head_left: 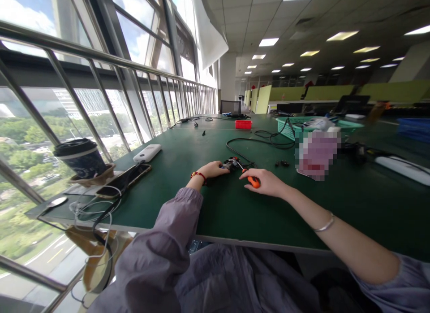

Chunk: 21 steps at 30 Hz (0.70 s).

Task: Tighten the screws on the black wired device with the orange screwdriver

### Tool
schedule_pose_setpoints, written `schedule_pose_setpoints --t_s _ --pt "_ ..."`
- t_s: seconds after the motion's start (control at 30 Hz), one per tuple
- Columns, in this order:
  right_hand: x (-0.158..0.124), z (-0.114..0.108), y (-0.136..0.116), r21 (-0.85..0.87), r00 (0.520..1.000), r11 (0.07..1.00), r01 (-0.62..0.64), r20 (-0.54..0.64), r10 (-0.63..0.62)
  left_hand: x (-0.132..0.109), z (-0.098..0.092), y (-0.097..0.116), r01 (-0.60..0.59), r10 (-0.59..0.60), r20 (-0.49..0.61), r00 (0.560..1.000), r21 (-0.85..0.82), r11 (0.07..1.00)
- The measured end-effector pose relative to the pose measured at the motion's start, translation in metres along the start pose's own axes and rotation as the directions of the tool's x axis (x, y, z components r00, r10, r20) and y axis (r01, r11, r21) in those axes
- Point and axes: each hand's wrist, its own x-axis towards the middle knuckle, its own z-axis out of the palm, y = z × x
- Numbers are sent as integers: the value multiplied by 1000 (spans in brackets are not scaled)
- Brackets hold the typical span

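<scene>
My right hand (267,182) is closed round the orange handle of a screwdriver (254,182). Its thin shaft points up and to the left, and the tip meets a small dark assembly (231,163) with some red parts on it. My left hand (212,170) grips that assembly from its left side, with the fingertips partly hidden. What kind of device it is, I cannot make out. A black cable (235,141) runs close behind it on the green tabletop (188,201). To the right lie a few small black pieces (282,163).
A lidded cup (80,158), a white power bank (148,153), a phone (110,192) and tangled cables occupy the left edge by the railing. At the back stand a red tray (243,124) and a green basket (285,128). A pixelated pink item (317,154) is at right.
</scene>
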Motion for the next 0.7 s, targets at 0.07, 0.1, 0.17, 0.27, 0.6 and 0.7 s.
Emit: schedule_pose_setpoints --t_s 0.07,0.1,0.17,0.27,0.6,0.7 --pt "0 2 2 10 1000 1000 -8 16 8 0 -6 -11 36 -35 10 999 -56 998" --pt "0 2 2 24 1000 1000 -12 16 11 0 -10 -18 67 -67 -1 998 -66 996" --pt "0 1 4 45 1000 999 -22 12 22 -2 -17 -34 162 -164 -52 985 -51 985" --pt "0 0 5 37 999 999 -37 20 36 -10 -28 -57 365 -360 -177 916 0 931" --pt "1 -1 9 9 999 999 -37 32 37 -42 -47 -103 654 -571 -556 604 -63 754" --pt "1 -1 9 12 999 999 -33 18 33 -45 -43 -107 677 -500 -680 536 -7 736"
